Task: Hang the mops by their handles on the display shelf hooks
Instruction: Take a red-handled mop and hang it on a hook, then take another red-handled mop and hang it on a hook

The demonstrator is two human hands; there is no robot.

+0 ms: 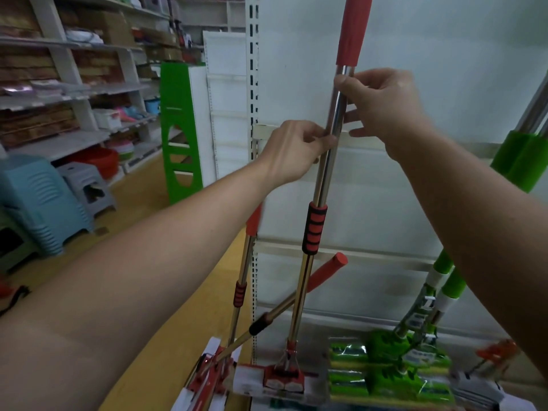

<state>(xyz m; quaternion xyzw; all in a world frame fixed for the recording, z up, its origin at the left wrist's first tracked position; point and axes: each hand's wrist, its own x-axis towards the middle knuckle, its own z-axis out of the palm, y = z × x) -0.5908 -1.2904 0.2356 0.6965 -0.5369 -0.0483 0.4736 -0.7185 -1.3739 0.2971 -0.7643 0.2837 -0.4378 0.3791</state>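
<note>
- Chrome-poled red-handled mop (321, 173) stands nearly upright against the white back panel of the display shelf (430, 54), its sponge head (284, 378) low at the shelf's foot.
- Right hand (385, 102) holds the pole just below the red top grip (353, 28), thumb in front and fingers behind.
- Left hand (296, 152) pinches the pole lower down, level with a shelf crossbar.
- Two more red mops (241, 292) lean at the shelf's left edge, beside the slotted upright (252, 84).
- Green mops (391, 369) stand toward its right edge.
- Blue and grey plastic stools (41, 200) sit on the floor, far left.
</note>
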